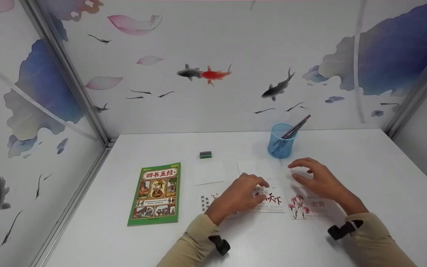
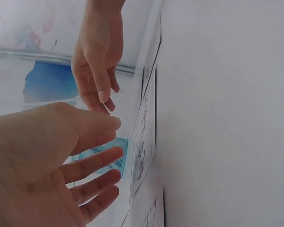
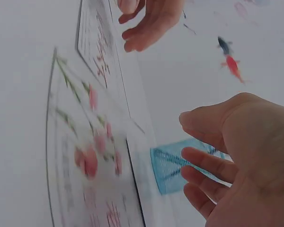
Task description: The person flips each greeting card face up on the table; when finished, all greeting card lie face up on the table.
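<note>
My left hand hovers over a card with large red characters, hiding part of it. Its fingers are spread and relaxed, with nothing in them. A card with black writing lies partly behind that wrist. Farther right, my right hand hangs above a card with pink flowers, thumb and fingers apart and holding nothing. The right wrist view shows the flower card beside that hand. Behind the written cards lie two plain white cards, one at the left and one in the middle.
A blue mesh pen cup holding several pens stands near the back wall. A small dark green block lies at the back middle. To the left is a green-bordered book. Printed panels enclose the white table.
</note>
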Demonstrator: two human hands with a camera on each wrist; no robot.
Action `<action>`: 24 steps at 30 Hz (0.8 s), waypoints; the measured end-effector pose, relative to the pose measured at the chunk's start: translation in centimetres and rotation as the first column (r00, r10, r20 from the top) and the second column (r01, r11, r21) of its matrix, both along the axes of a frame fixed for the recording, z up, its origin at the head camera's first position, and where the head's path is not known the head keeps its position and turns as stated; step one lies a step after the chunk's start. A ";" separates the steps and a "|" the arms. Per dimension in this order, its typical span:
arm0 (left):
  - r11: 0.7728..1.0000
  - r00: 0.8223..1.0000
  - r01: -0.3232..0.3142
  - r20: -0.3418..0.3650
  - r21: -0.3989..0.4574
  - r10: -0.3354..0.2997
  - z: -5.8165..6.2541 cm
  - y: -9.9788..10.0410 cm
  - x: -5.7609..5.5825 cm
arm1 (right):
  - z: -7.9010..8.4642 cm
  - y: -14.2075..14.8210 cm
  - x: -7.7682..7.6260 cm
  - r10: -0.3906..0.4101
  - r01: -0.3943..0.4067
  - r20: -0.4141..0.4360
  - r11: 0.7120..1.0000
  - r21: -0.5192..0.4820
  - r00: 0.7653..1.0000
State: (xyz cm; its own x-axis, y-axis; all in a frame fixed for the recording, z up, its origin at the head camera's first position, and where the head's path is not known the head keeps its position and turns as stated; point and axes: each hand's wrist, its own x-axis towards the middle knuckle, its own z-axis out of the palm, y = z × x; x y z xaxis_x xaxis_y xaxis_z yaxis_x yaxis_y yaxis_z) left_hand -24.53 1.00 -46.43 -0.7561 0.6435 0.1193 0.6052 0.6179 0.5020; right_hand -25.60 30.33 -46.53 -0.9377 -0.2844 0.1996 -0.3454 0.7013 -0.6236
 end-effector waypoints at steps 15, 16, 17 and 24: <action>0.999 0.999 -0.030 0.027 -0.018 0.030 -0.6 6.1 -0.8 | -2.4 4.5 -1.7 -0.019 -0.004 0.214 0.994 0.105 0.977; 0.999 0.999 -0.026 0.028 -0.022 0.026 -0.7 6.2 -0.8 | -2.4 4.4 -1.6 -0.027 -0.001 0.212 0.992 0.130 0.977; 0.999 0.999 -0.020 0.028 -0.028 0.021 -0.7 6.3 -0.7 | -2.4 4.4 -1.6 -0.033 0.001 0.208 0.988 0.152 0.977; 0.999 0.999 0.022 0.047 -0.032 -0.021 -0.8 6.4 -0.6 | -1.9 4.1 -1.5 -0.071 0.038 0.191 0.984 0.174 0.979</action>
State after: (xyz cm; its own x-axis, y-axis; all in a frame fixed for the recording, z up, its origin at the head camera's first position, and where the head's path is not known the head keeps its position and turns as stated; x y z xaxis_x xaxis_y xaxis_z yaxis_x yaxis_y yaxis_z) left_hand -25.18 7.39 -47.19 -0.7462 0.6627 0.0636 0.5951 0.6212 0.5098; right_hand -27.13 34.40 -48.38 -0.9687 -0.2456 -0.0362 -0.1866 0.8166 -0.5462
